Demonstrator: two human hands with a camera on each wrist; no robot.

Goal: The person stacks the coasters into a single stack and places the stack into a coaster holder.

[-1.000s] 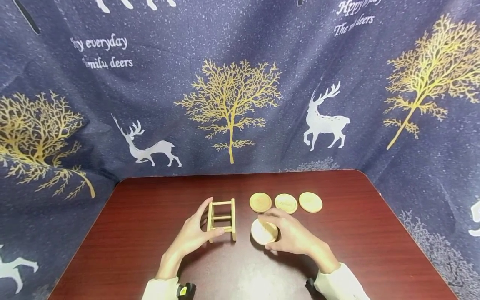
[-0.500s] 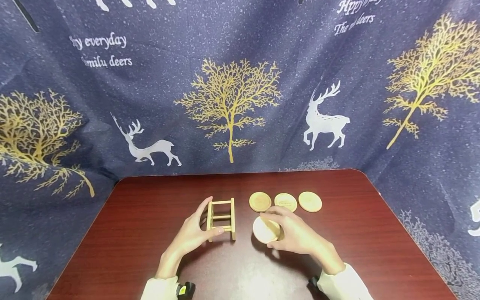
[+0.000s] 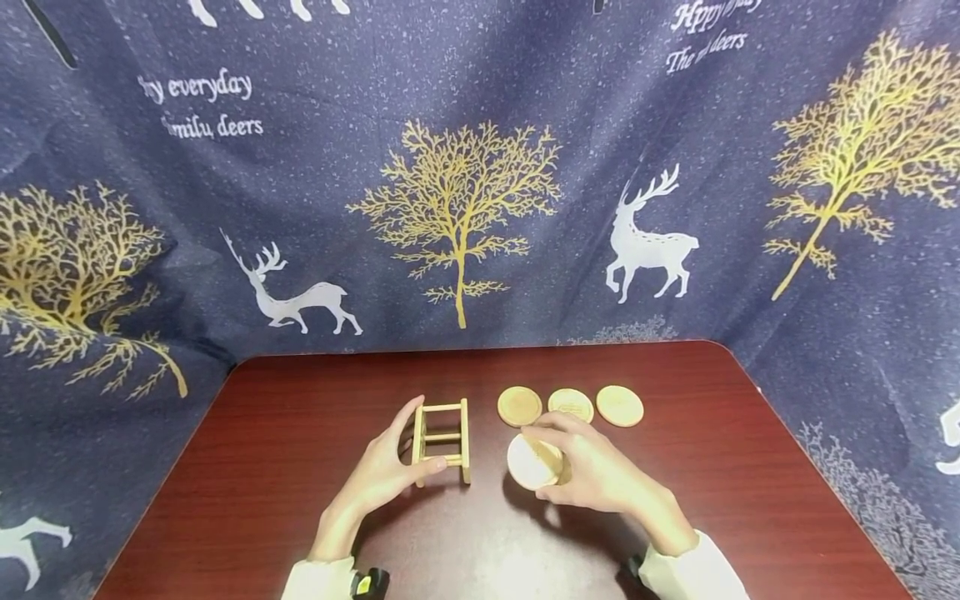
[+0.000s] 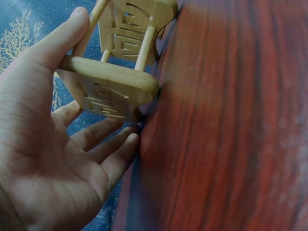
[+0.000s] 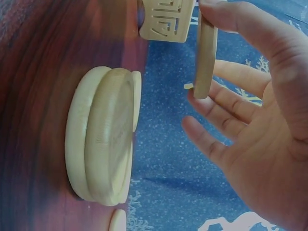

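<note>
My left hand grips a small wooden coaster rack at its left side, the thumb over the front bar. Cut-out patterns mark the rack's side panels in the left wrist view, where the left hand has its fingers against the near panel. Between thumb and fingers, my right hand holds a round wooden coaster to the right of the rack. In the right wrist view this coaster is raised above two stacked coasters on the table. The right hand hides that stack in the head view.
Behind the right hand, three round coasters lie in a row: a left one, a middle one and a right one. A dark blue curtain with trees and deer hangs behind the red-brown table.
My right hand has shifted a little to the right with the coaster between its fingers. The left hand and the rack stay where they were.
</note>
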